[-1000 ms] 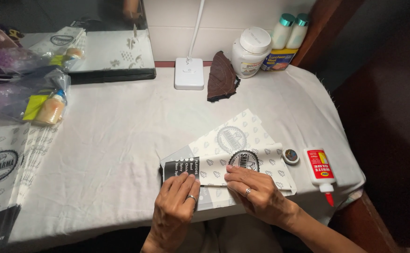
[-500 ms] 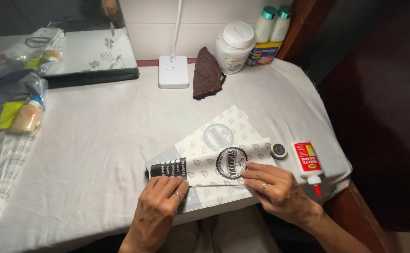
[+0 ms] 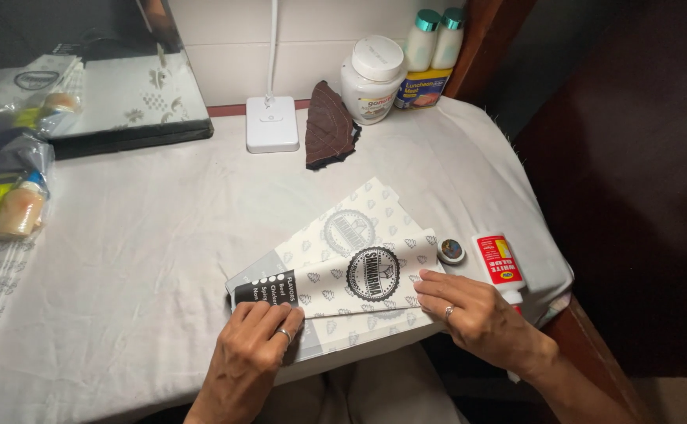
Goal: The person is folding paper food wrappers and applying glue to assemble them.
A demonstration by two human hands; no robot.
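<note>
Paper sheet (image 3: 343, 267) pressed flat under both hands: left hand (image 3: 253, 353) and right hand (image 3: 477, 314) apart, fingers spread.

L hand (image 3: 253, 345): flat on printed paper sheet (image 3: 343, 271), near edge
R hand (image 3: 477, 314): pressing sheet's right end
Glue bottle (image 3: 499, 263): just beside R hand, maybe touching
</note>
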